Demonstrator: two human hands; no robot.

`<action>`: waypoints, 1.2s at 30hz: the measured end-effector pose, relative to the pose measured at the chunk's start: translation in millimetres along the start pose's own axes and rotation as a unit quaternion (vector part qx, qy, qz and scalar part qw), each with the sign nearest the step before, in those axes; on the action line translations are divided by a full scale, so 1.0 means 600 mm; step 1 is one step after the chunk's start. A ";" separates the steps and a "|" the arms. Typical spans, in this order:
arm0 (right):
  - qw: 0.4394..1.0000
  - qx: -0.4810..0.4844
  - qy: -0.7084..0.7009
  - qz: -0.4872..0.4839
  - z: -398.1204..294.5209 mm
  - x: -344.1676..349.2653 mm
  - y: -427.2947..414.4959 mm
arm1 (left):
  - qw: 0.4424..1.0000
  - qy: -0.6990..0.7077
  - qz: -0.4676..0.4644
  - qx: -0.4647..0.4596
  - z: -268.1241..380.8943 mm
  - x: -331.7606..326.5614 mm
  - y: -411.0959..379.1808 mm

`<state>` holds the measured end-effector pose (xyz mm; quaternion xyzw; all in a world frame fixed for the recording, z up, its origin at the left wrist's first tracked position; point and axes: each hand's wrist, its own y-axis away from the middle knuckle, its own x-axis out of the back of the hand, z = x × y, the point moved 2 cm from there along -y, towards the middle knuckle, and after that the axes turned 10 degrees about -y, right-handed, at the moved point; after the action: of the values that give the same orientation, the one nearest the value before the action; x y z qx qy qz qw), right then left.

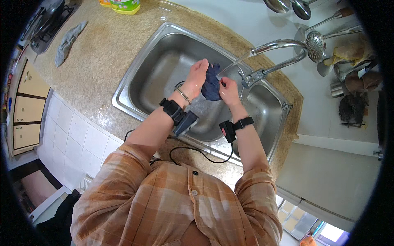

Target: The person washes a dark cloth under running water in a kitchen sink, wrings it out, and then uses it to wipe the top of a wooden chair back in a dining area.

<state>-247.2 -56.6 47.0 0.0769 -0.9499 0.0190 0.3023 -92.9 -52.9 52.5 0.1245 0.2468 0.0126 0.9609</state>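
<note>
A wet dark blue cloth hangs bunched between my two hands, over the larger basin of the stainless-steel sink. My left hand holds its left side, palm turned inward. On the cloth's right edge, the fingers of my right hand pinch the fabric. Water runs from the chrome faucet in a thin stream that reaches the top of the cloth. The drain is partly hidden behind my left wrist.
The smaller basin lies at right. A grey cloth and a green detergent bottle sit on the speckled countertop, near a gas stove. Ladles and a skimmer hang on the wall. A black cable loops by the sink's front edge.
</note>
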 end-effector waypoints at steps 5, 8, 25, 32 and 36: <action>0.942 -0.068 -0.306 -0.116 -0.044 -0.014 0.026 | 0.997 -0.020 -0.060 -0.050 0.029 -0.002 0.014; 0.957 -0.098 -0.222 -0.160 -0.037 -0.016 0.019 | 0.994 -0.035 -0.082 -0.065 0.019 0.000 0.011; 0.985 0.030 -0.166 0.027 -0.066 0.068 -0.040 | 0.991 -0.120 0.051 -0.003 0.008 0.100 -0.008; 0.977 0.065 -0.173 0.103 -0.068 0.075 -0.046 | 0.960 -0.277 -0.003 -0.030 0.005 0.102 -0.011; 0.972 0.060 -0.186 0.128 -0.081 0.089 -0.038 | 0.888 -0.455 -0.018 -0.066 0.017 0.089 0.002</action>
<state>-258.9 -82.5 117.2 -0.0253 -0.9886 0.0994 0.1105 -41.3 -49.3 36.4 0.0487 -0.2170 -0.0468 0.9738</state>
